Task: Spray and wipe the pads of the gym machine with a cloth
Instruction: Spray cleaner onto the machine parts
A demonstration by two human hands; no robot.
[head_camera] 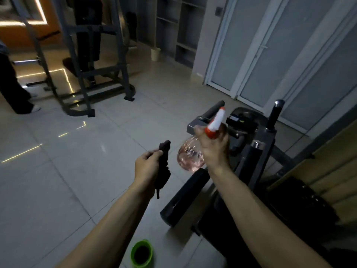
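My right hand (213, 147) grips a clear spray bottle (190, 157) of pinkish liquid by its neck, its white and red nozzle pointing up and away toward the gym machine (257, 151). My left hand (147, 164) holds a dark bunched cloth (164, 167) that hangs down from the fist. A black cylindrical roller pad (185, 196) lies below the bottle, low on the machine. Another black padded part (301, 206) sits at the lower right, dim and hard to make out.
A green-rimmed cup (142, 253) stands on the tiled floor near my feet. A tall grey machine frame (100, 78) stands at the back left, with a person's legs (15, 89) beside it. White glass doors (270, 55) line the right wall. A pale bin (155, 54) stands by shelves.
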